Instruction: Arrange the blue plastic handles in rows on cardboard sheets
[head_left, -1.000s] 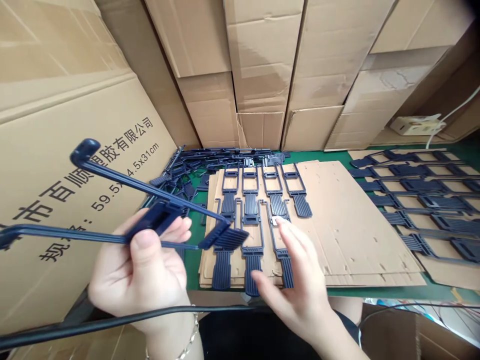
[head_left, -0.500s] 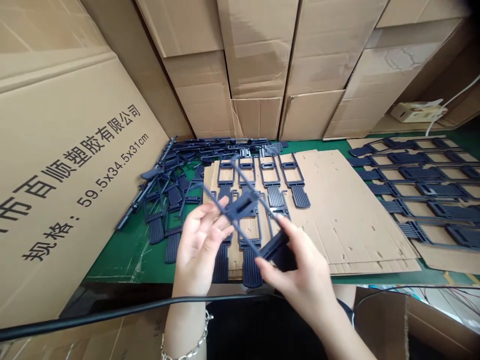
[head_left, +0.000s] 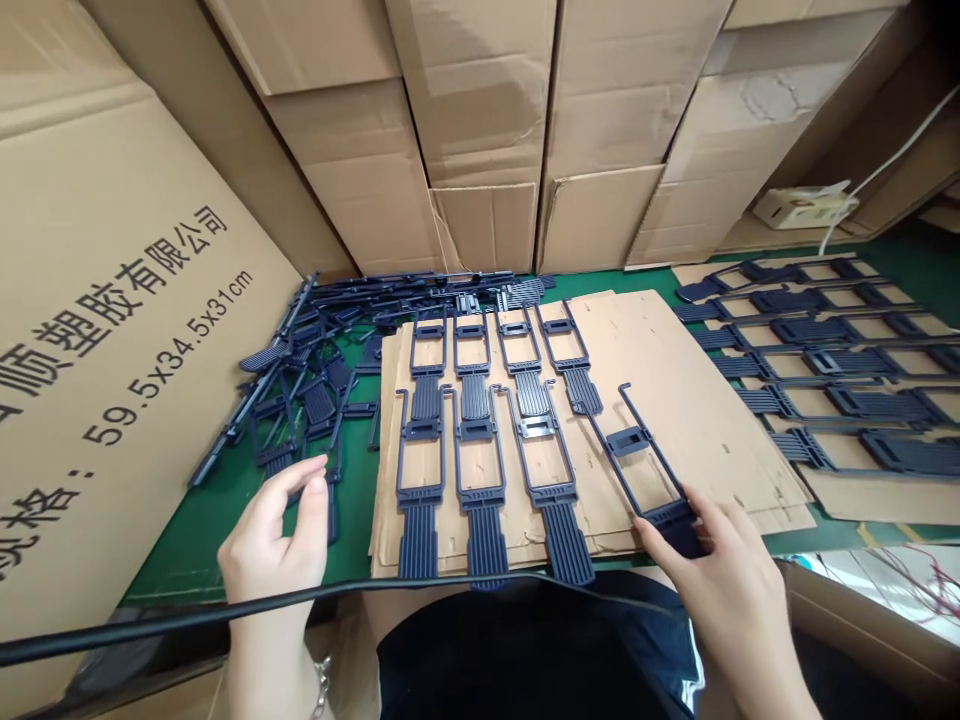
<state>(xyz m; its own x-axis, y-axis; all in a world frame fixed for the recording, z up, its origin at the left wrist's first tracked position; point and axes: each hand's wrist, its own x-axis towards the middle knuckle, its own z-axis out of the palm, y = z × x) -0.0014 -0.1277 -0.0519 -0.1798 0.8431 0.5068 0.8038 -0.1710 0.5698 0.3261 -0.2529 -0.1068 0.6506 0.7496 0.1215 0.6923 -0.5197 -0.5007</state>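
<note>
My right hand (head_left: 731, 570) grips a dark blue plastic frame (head_left: 628, 441) by its lower end, thumb on one side and fingers on the other. The frame has two long side bars with hooked tips and a slotted crosspiece. It is tilted over the right part of the cardboard sheets (head_left: 675, 400); whether it touches them I cannot tell. To its left, similar frames with ribbed tabs (head_left: 489, 540) lie in two rows. My left hand (head_left: 277, 530), fingers curved and thumb apart, holds nothing visible beside the loose pile of the same parts (head_left: 319, 400).
More frames lie on cardboard at the right (head_left: 847, 400). Tall cardboard boxes (head_left: 480, 110) line the back, and a large printed box flap (head_left: 97, 330) slants along the left. A black cable (head_left: 187, 615) crosses in front of the green table (head_left: 172, 530).
Both hands were at the frame over the rows. My right hand has carried it right and lowered it toward the cardboard; my left hand has moved left, away from it, toward the pile.
</note>
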